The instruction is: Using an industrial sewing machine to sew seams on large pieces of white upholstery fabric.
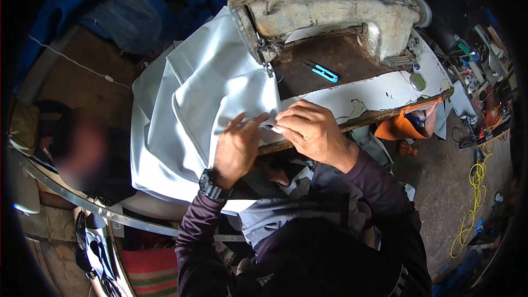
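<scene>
A large sheet of white fabric (206, 71) spreads in folds over the left of the sewing table and hangs past its front edge. My left hand (236, 146), with a black watch on the wrist, pinches the fabric's right edge. Beside it, my right hand (311, 132) pinches the same edge, fingertips close to the left ones. A small dark gap shows in the fold between them. Just beyond the hands stands a worn, cream-coloured sewing machine (330, 8), its needle end over the fabric. Blue thread snips (323, 72) lie on the brown machine bed.
The chipped white tabletop (379, 94) runs right, with a small round tin (417, 81) on it. An orange pouch (407, 124) hangs beneath its front edge. A yellow cable (473, 187) lies on the floor at right. A metal-edged curved strip (137, 223) crosses the lower left.
</scene>
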The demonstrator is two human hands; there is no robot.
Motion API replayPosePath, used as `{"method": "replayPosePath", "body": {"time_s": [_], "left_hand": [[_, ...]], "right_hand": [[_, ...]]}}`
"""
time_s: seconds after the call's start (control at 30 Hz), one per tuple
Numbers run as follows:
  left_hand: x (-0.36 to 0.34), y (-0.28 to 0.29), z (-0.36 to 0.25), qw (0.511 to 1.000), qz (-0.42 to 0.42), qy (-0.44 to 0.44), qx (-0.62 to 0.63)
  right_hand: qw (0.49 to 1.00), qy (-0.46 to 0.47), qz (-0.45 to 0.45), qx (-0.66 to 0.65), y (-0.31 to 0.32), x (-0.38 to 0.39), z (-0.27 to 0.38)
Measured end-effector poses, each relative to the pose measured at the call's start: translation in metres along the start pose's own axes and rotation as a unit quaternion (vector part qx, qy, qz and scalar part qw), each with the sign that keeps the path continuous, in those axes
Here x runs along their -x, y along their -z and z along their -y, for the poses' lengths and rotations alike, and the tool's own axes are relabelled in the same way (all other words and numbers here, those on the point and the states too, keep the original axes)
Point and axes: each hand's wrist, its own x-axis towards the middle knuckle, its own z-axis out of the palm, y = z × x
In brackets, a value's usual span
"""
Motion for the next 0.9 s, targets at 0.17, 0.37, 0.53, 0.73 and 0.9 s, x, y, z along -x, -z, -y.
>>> {"method": "replayPosePath", "body": {"time_s": [0.17,0.37,0.53,0.73,0.9], "left_hand": [[0.005,0.012,0.031,0.961,-0.071,0.145,0.223],[0.007,0.015,0.028,0.964,-0.019,0.201,0.174],[0.007,0.015,0.012,0.986,-0.023,0.116,0.119],[0.003,0.019,0.007,1.0,-0.014,0.005,0.024],[0.003,0.017,0.005,0.998,0.016,-0.058,-0.025]], "right_hand": [[0.995,-0.086,-0.044,-0.035,0.01,-0.004,-0.017],[0.99,-0.132,0.031,0.042,-0.003,-0.003,-0.064],[0.985,-0.077,0.085,0.128,-0.031,-0.032,-0.098],[0.986,0.043,0.105,0.122,-0.032,-0.04,-0.09],[0.99,0.08,0.058,0.102,-0.021,-0.016,-0.048]]}}
